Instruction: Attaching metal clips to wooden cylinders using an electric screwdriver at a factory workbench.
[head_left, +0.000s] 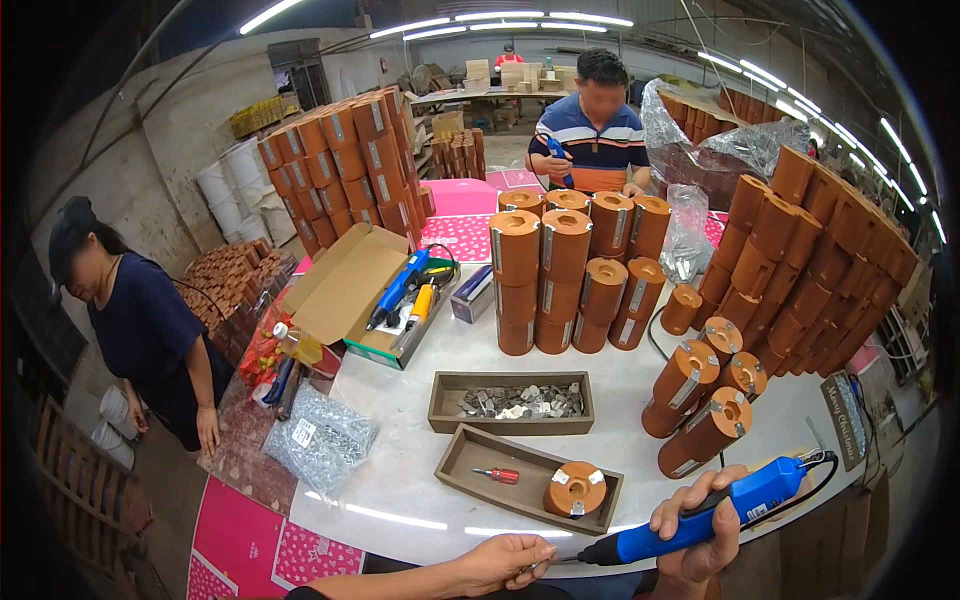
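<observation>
a blue driver (700,520) lies across the frame at five o'clock, gripped around its body by the right hand (700,535), its dark tip (590,555) pointing toward the left hand (505,562) at six o'clock. the left hand is curled at the tip, fingers pinched as if on a small fastener, though what they hold cannot be made out. just above, at six o'clock, a brown cylinder (575,490) with a metal bracket stands in a grey tray (460,465) beside a red screwdriver (497,475). a second tray (440,415) at centre holds loose metal brackets. to do this well, seating the fastener squarely on the tip before moving to the cylinder looks wise, with the cord (815,480) kept off the tray. stacked cylinders (570,270) rise at twelve o'clock; a bag of screws (320,435) sits at nine.
</observation>
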